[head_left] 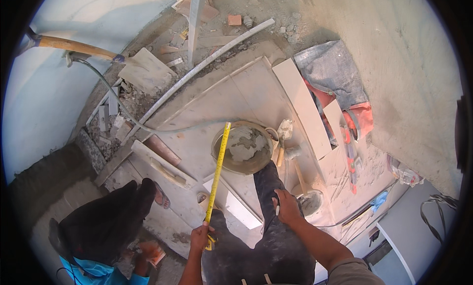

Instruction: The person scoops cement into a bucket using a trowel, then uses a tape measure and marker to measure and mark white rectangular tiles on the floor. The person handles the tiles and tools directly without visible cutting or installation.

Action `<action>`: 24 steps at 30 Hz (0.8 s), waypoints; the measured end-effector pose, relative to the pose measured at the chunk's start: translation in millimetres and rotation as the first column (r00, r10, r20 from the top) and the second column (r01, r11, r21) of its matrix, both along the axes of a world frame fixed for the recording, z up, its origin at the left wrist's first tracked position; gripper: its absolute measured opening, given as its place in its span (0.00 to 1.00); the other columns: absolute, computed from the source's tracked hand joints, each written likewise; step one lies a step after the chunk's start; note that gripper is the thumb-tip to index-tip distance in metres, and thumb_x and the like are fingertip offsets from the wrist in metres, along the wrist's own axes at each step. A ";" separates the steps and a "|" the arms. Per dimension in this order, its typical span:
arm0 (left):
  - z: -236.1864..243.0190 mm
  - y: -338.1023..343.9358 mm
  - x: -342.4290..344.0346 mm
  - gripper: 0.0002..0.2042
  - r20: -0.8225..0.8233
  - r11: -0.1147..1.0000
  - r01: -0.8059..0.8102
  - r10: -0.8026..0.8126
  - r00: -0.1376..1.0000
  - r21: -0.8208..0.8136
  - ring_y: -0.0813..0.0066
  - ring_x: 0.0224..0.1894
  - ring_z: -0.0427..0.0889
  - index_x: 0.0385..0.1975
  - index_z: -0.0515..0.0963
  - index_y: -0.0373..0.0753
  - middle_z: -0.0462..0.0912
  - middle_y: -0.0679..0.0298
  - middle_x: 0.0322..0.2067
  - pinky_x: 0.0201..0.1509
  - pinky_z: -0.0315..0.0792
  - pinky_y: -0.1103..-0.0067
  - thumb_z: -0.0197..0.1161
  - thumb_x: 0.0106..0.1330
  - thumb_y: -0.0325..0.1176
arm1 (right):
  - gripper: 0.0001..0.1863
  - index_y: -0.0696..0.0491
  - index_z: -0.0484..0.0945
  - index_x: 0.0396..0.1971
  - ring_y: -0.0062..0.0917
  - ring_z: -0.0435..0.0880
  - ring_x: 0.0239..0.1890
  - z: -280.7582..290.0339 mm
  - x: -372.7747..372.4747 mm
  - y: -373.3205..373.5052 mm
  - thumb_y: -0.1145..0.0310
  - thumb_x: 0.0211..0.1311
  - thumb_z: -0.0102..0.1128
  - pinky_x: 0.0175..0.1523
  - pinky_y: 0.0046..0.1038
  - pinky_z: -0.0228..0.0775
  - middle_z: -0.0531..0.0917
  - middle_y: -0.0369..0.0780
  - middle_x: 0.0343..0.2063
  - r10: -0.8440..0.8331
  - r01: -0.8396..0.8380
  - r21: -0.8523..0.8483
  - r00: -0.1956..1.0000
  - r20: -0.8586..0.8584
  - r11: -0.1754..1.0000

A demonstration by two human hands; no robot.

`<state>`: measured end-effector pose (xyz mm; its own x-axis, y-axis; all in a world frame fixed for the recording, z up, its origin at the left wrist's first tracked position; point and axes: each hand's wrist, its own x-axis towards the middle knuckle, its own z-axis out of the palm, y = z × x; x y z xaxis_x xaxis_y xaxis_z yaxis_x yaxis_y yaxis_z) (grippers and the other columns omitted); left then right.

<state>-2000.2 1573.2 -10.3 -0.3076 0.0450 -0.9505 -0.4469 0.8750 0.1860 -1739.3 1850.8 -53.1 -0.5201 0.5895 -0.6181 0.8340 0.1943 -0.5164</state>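
Note:
In my left hand (202, 235) is a tape measure (212, 242), its yellow blade (217, 176) extended upward past the rim of a bucket of grey mortar (241, 147). My right hand (287, 206) is closed on a slim pen-like item (278, 205) over my dark-trousered right leg. A white tile strip (241, 211) lies between my legs. Just right of the bucket are a trowel (285, 130) and a second container (310, 202) with a wooden handle in it.
A co-worker in dark trousers (98, 216) crouches at lower left. A shovel (148, 68), hose (113, 95), long straightedge (207, 58) and rubble lie at upper left. Tile planks (300, 107), a grey-and-red sack (335, 68) and a red tool (350, 167) sit right. Walls flank the floor.

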 end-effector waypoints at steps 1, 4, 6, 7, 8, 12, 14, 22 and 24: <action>2.3 -2.0 -2.5 0.28 -0.017 1.000 -0.026 0.026 1.000 0.011 0.78 0.22 0.77 0.30 0.85 0.31 0.84 0.62 0.23 0.28 0.71 0.78 0.56 0.78 0.54 | 0.19 0.58 0.73 0.57 0.52 0.81 0.49 3.4 -3.5 1.6 0.65 0.71 0.59 0.55 0.48 0.72 0.80 0.52 0.48 -0.021 0.022 -0.039 1.000 0.009 0.999; 1.7 -21.5 -13.9 0.28 -0.066 0.994 -0.068 0.074 0.995 0.085 0.78 0.23 0.78 0.30 0.84 0.31 0.84 0.62 0.23 0.29 0.72 0.78 0.55 0.78 0.54 | 0.20 0.59 0.73 0.57 0.54 0.80 0.50 17.8 -16.0 -3.2 0.65 0.71 0.58 0.56 0.48 0.71 0.80 0.54 0.48 -0.100 0.101 0.020 0.995 -0.026 0.995; -4.6 -46.4 -27.6 0.28 -0.097 0.991 -0.055 0.067 0.993 0.122 0.77 0.22 0.79 0.29 0.84 0.32 0.84 0.61 0.23 0.28 0.73 0.78 0.54 0.78 0.54 | 0.20 0.59 0.72 0.57 0.54 0.79 0.50 31.0 -15.9 -20.0 0.65 0.71 0.58 0.56 0.48 0.71 0.79 0.54 0.48 -0.101 0.130 0.221 0.985 -0.137 0.967; -9.9 -60.1 -35.7 0.28 -0.100 0.984 -0.075 0.091 0.991 0.161 0.78 0.23 0.79 0.29 0.84 0.32 0.84 0.61 0.24 0.29 0.73 0.78 0.54 0.78 0.53 | 0.20 0.59 0.72 0.57 0.55 0.79 0.50 37.9 -11.6 -32.9 0.66 0.71 0.58 0.56 0.48 0.70 0.79 0.54 0.48 -0.140 0.148 0.309 0.989 -0.046 0.939; -14.7 -73.5 -44.7 0.28 -0.107 0.977 -0.073 0.096 0.990 0.199 0.78 0.24 0.79 0.29 0.84 0.31 0.84 0.62 0.24 0.30 0.73 0.78 0.54 0.79 0.53 | 0.20 0.59 0.71 0.57 0.55 0.78 0.51 46.3 -2.3 -50.4 0.66 0.71 0.57 0.56 0.48 0.70 0.79 0.54 0.48 -0.196 0.165 0.396 0.980 0.038 0.903; -13.8 -136.8 -92.6 0.28 -0.187 0.945 0.064 -0.003 0.982 0.321 0.78 0.24 0.78 0.29 0.84 0.31 0.83 0.63 0.22 0.29 0.71 0.78 0.54 0.79 0.52 | 0.19 0.60 0.71 0.56 0.52 0.79 0.48 97.8 82.9 -190.9 0.67 0.70 0.58 0.54 0.48 0.71 0.79 0.53 0.46 -0.378 0.294 0.424 0.917 0.128 0.856; -4.8 -166.3 -114.3 0.28 -0.179 0.945 0.073 -0.016 0.984 0.319 0.78 0.22 0.78 0.28 0.82 0.32 0.80 0.64 0.20 0.28 0.71 0.78 0.53 0.79 0.53 | 0.20 0.60 0.74 0.56 0.48 0.82 0.45 107.1 120.6 -277.7 0.65 0.69 0.61 0.50 0.46 0.75 0.81 0.51 0.41 -0.502 0.331 0.510 0.830 0.243 0.794; -3.7 -273.4 -142.6 0.28 -0.171 0.950 0.168 -0.125 0.977 0.265 0.77 0.22 0.78 0.27 0.82 0.31 0.81 0.63 0.21 0.28 0.71 0.77 0.52 0.79 0.52 | 0.19 0.61 0.74 0.54 0.49 0.81 0.50 99.7 162.2 -446.5 0.65 0.70 0.60 0.57 0.44 0.72 0.81 0.52 0.48 -0.685 0.548 0.424 0.657 0.315 0.721; -7.8 -292.7 -140.0 0.28 -0.138 0.952 0.199 -0.170 0.976 0.231 0.77 0.22 0.78 0.28 0.83 0.31 0.81 0.64 0.20 0.28 0.71 0.77 0.52 0.79 0.51 | 0.18 0.61 0.75 0.53 0.48 0.81 0.49 98.0 155.2 -463.7 0.65 0.71 0.60 0.56 0.43 0.73 0.82 0.52 0.46 -0.712 0.596 0.405 0.654 0.256 0.693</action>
